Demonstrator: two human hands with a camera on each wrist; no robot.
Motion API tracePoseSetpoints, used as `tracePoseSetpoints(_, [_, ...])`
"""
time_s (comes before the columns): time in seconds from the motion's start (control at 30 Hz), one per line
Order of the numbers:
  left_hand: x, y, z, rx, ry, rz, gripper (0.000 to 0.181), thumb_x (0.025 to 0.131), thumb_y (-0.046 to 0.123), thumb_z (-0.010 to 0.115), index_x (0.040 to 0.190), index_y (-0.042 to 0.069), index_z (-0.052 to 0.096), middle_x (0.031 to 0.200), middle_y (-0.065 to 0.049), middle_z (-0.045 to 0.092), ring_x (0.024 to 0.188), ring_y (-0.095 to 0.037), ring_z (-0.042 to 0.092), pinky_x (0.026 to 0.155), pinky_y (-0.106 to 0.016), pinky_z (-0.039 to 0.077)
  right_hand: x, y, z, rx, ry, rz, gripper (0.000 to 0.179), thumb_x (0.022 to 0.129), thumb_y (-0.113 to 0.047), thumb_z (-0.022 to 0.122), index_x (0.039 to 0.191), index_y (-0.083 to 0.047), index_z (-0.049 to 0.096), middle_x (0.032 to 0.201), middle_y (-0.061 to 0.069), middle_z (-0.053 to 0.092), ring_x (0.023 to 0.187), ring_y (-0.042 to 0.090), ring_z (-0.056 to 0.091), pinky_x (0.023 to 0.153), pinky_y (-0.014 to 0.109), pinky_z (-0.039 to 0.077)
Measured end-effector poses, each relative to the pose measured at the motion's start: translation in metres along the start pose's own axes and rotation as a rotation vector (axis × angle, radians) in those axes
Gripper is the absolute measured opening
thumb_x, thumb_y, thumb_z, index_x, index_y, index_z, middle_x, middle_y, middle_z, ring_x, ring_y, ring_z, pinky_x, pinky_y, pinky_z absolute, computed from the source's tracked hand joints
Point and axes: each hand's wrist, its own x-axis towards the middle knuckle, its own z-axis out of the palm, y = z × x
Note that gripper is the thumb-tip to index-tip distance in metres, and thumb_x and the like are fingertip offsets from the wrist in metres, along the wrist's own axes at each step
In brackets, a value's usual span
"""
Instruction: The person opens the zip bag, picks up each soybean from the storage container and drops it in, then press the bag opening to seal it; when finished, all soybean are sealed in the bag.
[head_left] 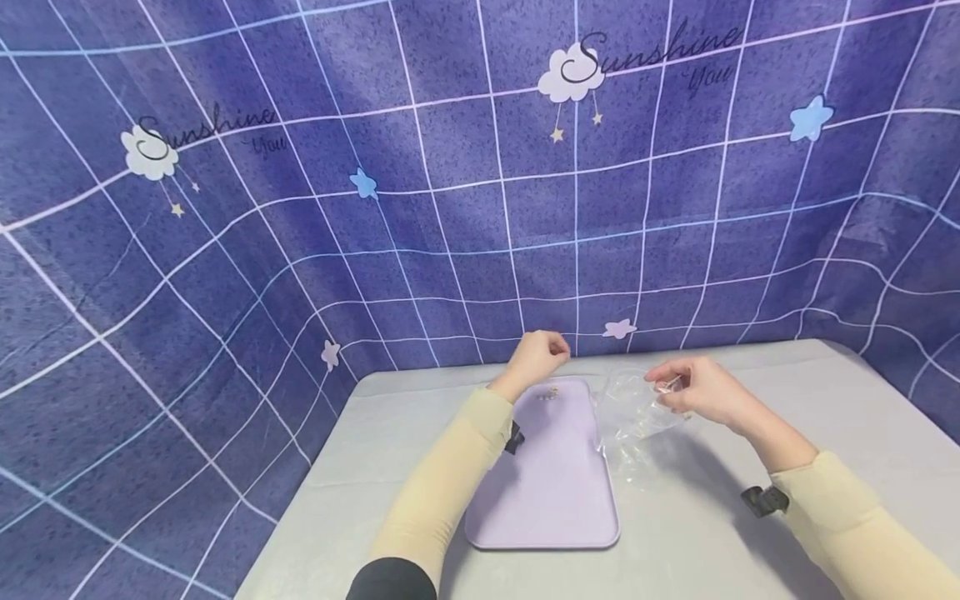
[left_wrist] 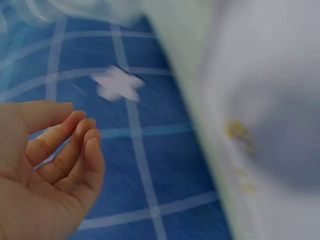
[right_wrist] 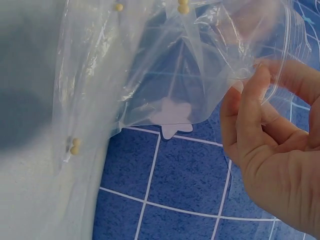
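Note:
A clear plastic zip bag [head_left: 633, 410] hangs from my right hand [head_left: 708, 390], which pinches it near its top between thumb and fingers. Several small yellow beads [right_wrist: 75, 146] show in the bag in the right wrist view. Above the far end of a pale purple tray [head_left: 551, 492] is my left hand [head_left: 537, 362]. Its fingers [left_wrist: 85, 172] are loosely curled, with nothing visible between them in the left wrist view. Near the tray's far edge lie a few tiny yellow pieces [head_left: 553, 391], blurred in the left wrist view.
A light grey cloth covers the table [head_left: 360, 467] under the tray. Behind and to the sides hangs a blue grid-patterned curtain [head_left: 465, 208] with stars and clouds, close to the table's far edge.

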Motion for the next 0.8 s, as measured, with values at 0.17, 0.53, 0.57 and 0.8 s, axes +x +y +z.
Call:
tracePoseSetpoints(0.17, [-0.003,-0.047,0.014,0.108,-0.021,-0.103,0.011,0.089,0.007,0.073,0.098,0.005,0.079,0.092,-0.005,0.076,0.088,-0.020,0.070,0.083,-0.027,0.054,0.001,0.000,0.000,-0.008,-0.002,0.001,0.041,0.082,0.001,0.074,0.122,0.008,0.067,0.081,0.007,0.067,0.069,0.015,0.061,0.060,0.028,0.055])
tracePoseSetpoints(0.53, [-0.011,-0.090,0.036,0.189,-0.062,-0.179,0.011,0.078,-0.001,0.075,0.075,0.008,0.072,0.075,-0.003,0.070,0.074,-0.021,0.065,0.070,-0.030,0.055,0.001,0.003,0.000,-0.013,0.006,0.001,0.041,0.081,0.000,0.076,0.120,0.007,0.069,0.080,0.005,0.068,0.069,0.013,0.060,0.059,0.027,0.054])
tracePoseSetpoints(0.57, [-0.013,-0.093,0.037,0.195,-0.049,-0.159,0.012,0.077,-0.001,0.075,0.072,0.010,0.070,0.073,-0.002,0.068,0.071,-0.020,0.064,0.068,-0.030,0.054,0.001,0.003,0.000,-0.010,0.005,0.001,0.041,0.080,0.000,0.075,0.120,0.007,0.069,0.080,0.006,0.068,0.069,0.013,0.061,0.059,0.027,0.055])
tracePoseSetpoints(0.8, [-0.016,-0.094,0.039,0.218,-0.040,-0.202,0.018,0.085,0.001,0.072,0.070,0.011,0.070,0.072,0.000,0.067,0.074,-0.020,0.065,0.075,-0.032,0.055,0.000,-0.001,0.000,-0.014,0.008,0.014,0.042,0.080,0.000,0.074,0.121,0.008,0.068,0.079,0.005,0.066,0.069,0.014,0.060,0.060,0.029,0.056])
